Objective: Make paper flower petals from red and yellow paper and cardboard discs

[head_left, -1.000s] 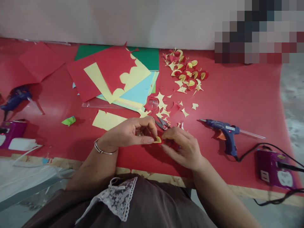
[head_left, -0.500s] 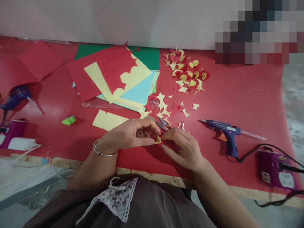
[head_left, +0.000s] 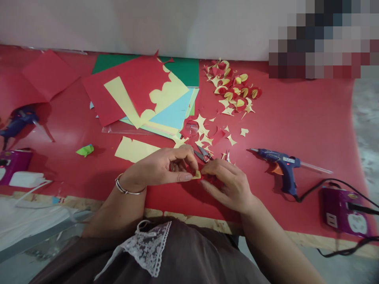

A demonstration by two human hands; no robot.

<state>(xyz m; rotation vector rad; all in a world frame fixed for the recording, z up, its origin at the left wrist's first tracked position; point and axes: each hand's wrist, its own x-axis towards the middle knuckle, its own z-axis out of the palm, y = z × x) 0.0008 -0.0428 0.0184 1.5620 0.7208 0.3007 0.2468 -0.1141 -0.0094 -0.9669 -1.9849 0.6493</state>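
My left hand (head_left: 160,166), with a silver bangle at the wrist, pinches a small curved piece of yellow paper (head_left: 196,175) between thumb and fingers. Close beside it, my right hand (head_left: 229,182) has its thumb and fingers bent around a dark red paper piece (head_left: 216,181), partly hidden by the fingers. The yellow piece meets the fingertips of my right hand, and I cannot tell whether the two papers are joined. Just beyond both hands lie small scissors (head_left: 203,154) with dark blades. A yellow paper sheet (head_left: 134,149) lies behind my left wrist.
A blue hot glue gun (head_left: 280,162) rests on the right, its cable running near a purple power box (head_left: 340,211). Red and yellow paper petals (head_left: 233,88) are heaped at the back. Stacked coloured sheets (head_left: 139,90) lie back left; another glue gun (head_left: 20,120) is far left.
The yellow piece and my left fingertips have shifted very slightly. Both hands otherwise keep their place and hold, and nothing else on the table has moved.
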